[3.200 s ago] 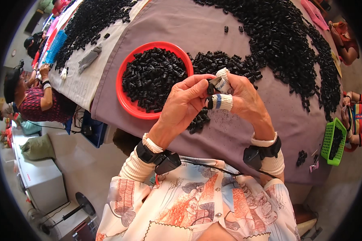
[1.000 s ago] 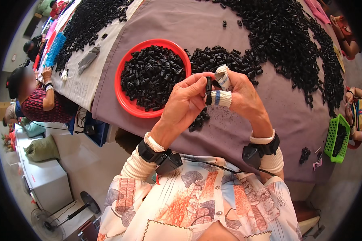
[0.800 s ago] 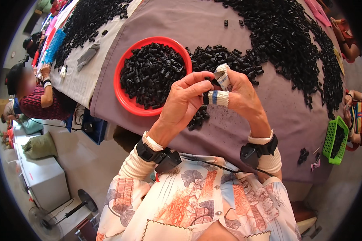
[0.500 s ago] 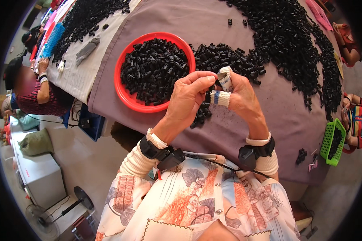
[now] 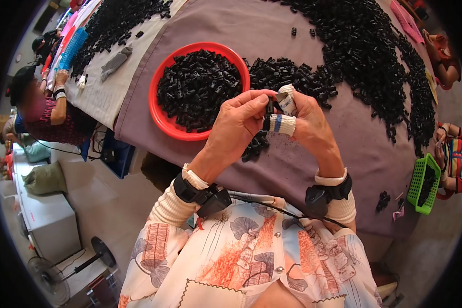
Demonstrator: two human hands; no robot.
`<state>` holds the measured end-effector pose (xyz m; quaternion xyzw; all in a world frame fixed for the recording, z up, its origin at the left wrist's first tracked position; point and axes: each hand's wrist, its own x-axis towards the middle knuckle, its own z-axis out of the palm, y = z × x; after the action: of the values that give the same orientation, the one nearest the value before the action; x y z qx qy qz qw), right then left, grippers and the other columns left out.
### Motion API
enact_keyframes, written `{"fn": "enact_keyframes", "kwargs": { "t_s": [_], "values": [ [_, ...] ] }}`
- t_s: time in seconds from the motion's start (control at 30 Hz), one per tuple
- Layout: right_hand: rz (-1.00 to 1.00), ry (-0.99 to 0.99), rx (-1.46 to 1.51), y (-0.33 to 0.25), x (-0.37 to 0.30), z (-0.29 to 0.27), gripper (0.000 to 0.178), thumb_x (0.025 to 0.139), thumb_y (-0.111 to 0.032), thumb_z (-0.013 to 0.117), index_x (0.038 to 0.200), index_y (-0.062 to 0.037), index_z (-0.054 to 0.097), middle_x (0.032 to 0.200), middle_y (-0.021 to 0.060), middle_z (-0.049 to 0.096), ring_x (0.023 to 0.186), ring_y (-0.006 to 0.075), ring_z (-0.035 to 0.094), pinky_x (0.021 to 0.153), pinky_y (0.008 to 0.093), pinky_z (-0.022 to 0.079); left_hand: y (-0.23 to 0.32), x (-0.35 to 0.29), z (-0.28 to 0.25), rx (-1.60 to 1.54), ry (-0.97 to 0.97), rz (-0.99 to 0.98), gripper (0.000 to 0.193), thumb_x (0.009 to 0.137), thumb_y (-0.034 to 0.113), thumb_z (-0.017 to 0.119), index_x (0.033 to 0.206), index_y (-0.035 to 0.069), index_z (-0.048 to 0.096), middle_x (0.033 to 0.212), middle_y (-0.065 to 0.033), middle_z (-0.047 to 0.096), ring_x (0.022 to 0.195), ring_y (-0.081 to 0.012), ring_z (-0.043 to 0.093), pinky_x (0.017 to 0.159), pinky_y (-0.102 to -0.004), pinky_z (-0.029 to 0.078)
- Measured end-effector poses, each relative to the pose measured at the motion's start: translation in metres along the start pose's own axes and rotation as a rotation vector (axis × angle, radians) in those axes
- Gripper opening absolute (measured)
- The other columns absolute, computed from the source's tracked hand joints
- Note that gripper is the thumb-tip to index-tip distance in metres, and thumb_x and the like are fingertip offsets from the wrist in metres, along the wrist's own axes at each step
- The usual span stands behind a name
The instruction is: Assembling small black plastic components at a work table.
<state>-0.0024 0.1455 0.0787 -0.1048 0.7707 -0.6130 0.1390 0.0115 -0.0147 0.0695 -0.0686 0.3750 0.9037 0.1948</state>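
My left hand (image 5: 234, 126) is closed in a pinch on a small black plastic part (image 5: 270, 106), held above the table just right of a red basin (image 5: 158, 115). Facing it, my right hand (image 5: 314, 126) wears white knitted finger covers (image 5: 282, 124) with blue stripes. Its fingers are curled around a small grey blade-like piece (image 5: 281, 96) whose tip meets the black part; most of it is hidden. The basin is heaped with similar small black parts (image 5: 200, 87). Behind my hands more black parts (image 5: 292, 77) lie in a loose pile.
A large spread of black parts (image 5: 364, 61) covers the far right of the cloth-covered table (image 5: 210, 20). At the right edge a green basket (image 5: 420, 197) holds some. Another person (image 5: 41, 102) sits on the left, others on the right. A fan (image 5: 51, 277) stands lower left.
More of the black part shows between my fingers as my left hand tilts slightly. The whole view has shifted a little; both hands keep their place beside the basin.
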Motion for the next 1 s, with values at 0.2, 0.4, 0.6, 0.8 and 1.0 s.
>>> {"fn": "enact_keyframes", "kwargs": {
  "t_s": [0.2, 0.4, 0.6, 0.8, 1.0],
  "values": [
    [-0.020, -0.058, -0.051, -0.003, 0.002, -0.007, 0.032, 0.067, -0.023, 0.075, 0.080, 0.0001, 0.056, 0.063, 0.0027, 0.050, 0.057, 0.0108, 0.044, 0.052, 0.0275, 0.039, -0.001, 0.002, 0.002, -0.015, -0.008, -0.029, 0.021, 0.090, 0.012, 0.054, 0.105, -0.001, 0.060, 0.084, -0.0022, 0.061, 0.075, -0.0071, 0.056, 0.065, -0.0213, 0.047],
    [-0.130, -0.108, -0.059, 0.012, 0.008, -0.011, 0.035, 0.068, -0.026, 0.074, 0.080, 0.0009, 0.055, 0.063, 0.0050, 0.051, 0.057, 0.0136, 0.045, 0.053, 0.0291, 0.040, -0.004, 0.007, 0.000, 0.053, -0.010, -0.017, 0.019, 0.090, 0.012, 0.055, 0.103, 0.000, 0.060, 0.085, -0.0027, 0.062, 0.072, -0.0065, 0.055, 0.061, -0.0186, 0.044],
    [-0.166, -0.145, -0.021, 0.012, 0.006, -0.012, 0.028, 0.072, -0.022, 0.070, 0.078, 0.0006, 0.055, 0.063, 0.0020, 0.051, 0.058, 0.0103, 0.044, 0.052, 0.0275, 0.039, -0.002, 0.012, -0.006, -0.027, -0.038, 0.013, 0.019, 0.091, 0.012, 0.053, 0.103, -0.001, 0.059, 0.087, -0.0061, 0.062, 0.069, -0.0099, 0.057, 0.062, -0.0232, 0.048],
    [0.019, -0.032, 0.019, 0.010, 0.008, -0.022, 0.021, 0.074, -0.016, 0.068, 0.081, -0.0015, 0.056, 0.062, -0.0034, 0.048, 0.057, 0.0050, 0.042, 0.049, 0.0240, 0.036, 0.005, 0.015, -0.020, -0.048, -0.043, 0.038, 0.021, 0.093, 0.013, 0.049, 0.106, -0.002, 0.055, 0.089, -0.0087, 0.061, 0.069, -0.0116, 0.057, 0.070, -0.0309, 0.051],
    [0.048, -0.054, 0.058, 0.012, 0.008, -0.015, 0.019, 0.077, -0.017, 0.065, 0.084, -0.0021, 0.055, 0.061, -0.0036, 0.048, 0.053, 0.0037, 0.041, 0.045, 0.0227, 0.035, 0.007, 0.013, -0.019, -0.102, -0.085, 0.041, 0.025, 0.091, 0.009, 0.052, 0.113, -0.002, 0.054, 0.090, -0.0082, 0.062, 0.073, -0.0122, 0.059, 0.071, -0.0274, 0.051]
  ]
}}
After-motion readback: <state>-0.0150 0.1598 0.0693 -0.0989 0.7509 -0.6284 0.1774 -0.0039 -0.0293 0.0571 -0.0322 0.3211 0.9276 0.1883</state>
